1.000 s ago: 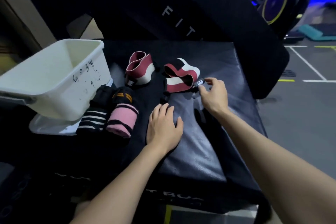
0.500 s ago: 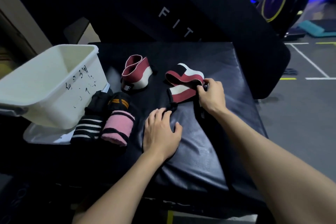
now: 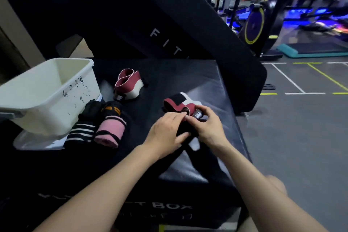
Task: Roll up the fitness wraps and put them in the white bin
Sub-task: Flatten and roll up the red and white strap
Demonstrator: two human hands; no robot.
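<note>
A red, white and black wrap (image 3: 178, 102) lies loose on the black padded box (image 3: 188, 73). My right hand (image 3: 209, 126) pinches its end with the small label, and my left hand (image 3: 167, 132) grips the black part of the same wrap beside it. A second red and white wrap (image 3: 128, 85) sits looped farther back on the left. A pink rolled wrap (image 3: 111, 132), a black and white striped roll (image 3: 81, 133) and a black roll with orange stripes (image 3: 111, 109) lie next to the white bin (image 3: 47, 96), which stands at the left.
A large black pad (image 3: 169, 24) leans behind the box. A white lid (image 3: 32, 143) lies under the bin. The gym floor (image 3: 301, 137) with painted lines drops off to the right of the box, and exercise machines (image 3: 254, 24) stand beyond it.
My left hand left the box top and moved right to take the wrap beside my right hand. The wrap's end has been drawn nearer to me. The camera view lifted.
</note>
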